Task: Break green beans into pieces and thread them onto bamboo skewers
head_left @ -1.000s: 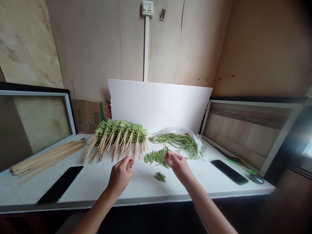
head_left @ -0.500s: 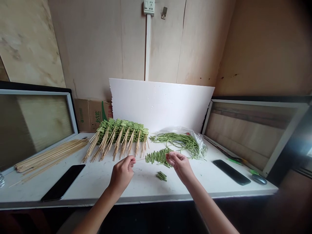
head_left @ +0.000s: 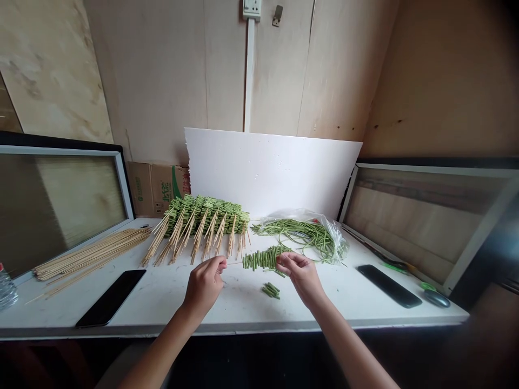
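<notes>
Head view: at the left edge of the table [head_left: 162, 309] we note a clear bottle [head_left: 7, 290], then a heap of bare skewers [head_left: 93, 251] lying flat, which we take as stock for further rounds. A dark phone [head_left: 111, 299] lies nearer us. Next along, beside the carton [head_left: 151, 188], sits a large stack of loaded skewers [head_left: 206, 213], green ends to the back, bare stick ends fanned towards us; we judge this the completed share, and a sizeable one.

At centre, our left hand [head_left: 205, 283] is closed, fingertips pinching the bare end of one skewer [head_left: 234, 263]. To the right of a short bare length, green pieces [head_left: 259, 260] stand across it in a close row. Our right hand [head_left: 298, 273] is narrowed to a pinch at the row's far end; whether its fingers hold the last piece, the tip or both, we cannot tell. We judge this skewer well filled, perhaps nearly done.

Below it lies a small group of loose pieces [head_left: 271, 290], apparently unthreaded; more, partly hidden, lie behind the row. Further right, long green stalks [head_left: 304, 231] spill from a clear bag [head_left: 339, 242], uncut: by our reading, much remains.
</notes>
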`<state>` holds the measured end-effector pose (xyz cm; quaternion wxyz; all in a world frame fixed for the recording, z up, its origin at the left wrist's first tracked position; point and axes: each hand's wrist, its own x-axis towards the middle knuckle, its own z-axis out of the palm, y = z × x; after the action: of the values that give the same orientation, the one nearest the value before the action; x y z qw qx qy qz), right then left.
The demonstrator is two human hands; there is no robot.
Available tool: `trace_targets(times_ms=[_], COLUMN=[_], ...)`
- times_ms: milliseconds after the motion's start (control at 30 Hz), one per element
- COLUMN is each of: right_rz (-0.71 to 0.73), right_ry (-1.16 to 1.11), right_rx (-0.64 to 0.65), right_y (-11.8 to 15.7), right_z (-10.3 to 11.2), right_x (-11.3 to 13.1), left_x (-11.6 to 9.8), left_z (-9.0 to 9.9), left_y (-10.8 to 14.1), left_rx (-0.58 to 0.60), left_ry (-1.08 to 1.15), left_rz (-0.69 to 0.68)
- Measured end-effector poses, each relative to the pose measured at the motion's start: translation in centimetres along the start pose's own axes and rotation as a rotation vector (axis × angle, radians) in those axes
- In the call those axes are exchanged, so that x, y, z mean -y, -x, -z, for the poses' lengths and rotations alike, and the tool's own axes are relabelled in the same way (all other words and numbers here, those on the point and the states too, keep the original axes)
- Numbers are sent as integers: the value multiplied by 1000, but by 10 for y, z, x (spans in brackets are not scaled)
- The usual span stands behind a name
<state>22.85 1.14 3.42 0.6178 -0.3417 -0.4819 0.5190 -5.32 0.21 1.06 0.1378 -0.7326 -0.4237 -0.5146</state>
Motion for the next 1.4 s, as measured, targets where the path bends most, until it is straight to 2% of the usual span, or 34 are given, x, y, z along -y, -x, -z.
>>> trace_targets(times_ms=[233, 600, 767, 1000, 1067, 1233, 1400], right_rz=[44, 21, 14, 61, 68, 139, 36], right_ry=[33, -60, -52, 7, 127, 756, 976], right_rx=[-91, -110, -89, -61, -33, 98, 207], right_y=[7, 11, 13, 8, 4, -7, -9], right_z=[-9, -17, -19, -12, -6, 20, 39], right_x=[-3, -12, -6, 5, 7, -1, -20], left_x=[-2, -4, -5, 4, 6, 10, 15], left_z=[1, 1, 3, 1, 0, -2, -3], left_y=[1, 0, -2, -1, 1, 3, 3], left_rx=[-10, -17, 11, 15, 26, 47, 50], left_ry=[-11, -23, 0, 25, 31, 39, 17], left_rz=[-43, -75, -13, 115, 132, 149, 159])
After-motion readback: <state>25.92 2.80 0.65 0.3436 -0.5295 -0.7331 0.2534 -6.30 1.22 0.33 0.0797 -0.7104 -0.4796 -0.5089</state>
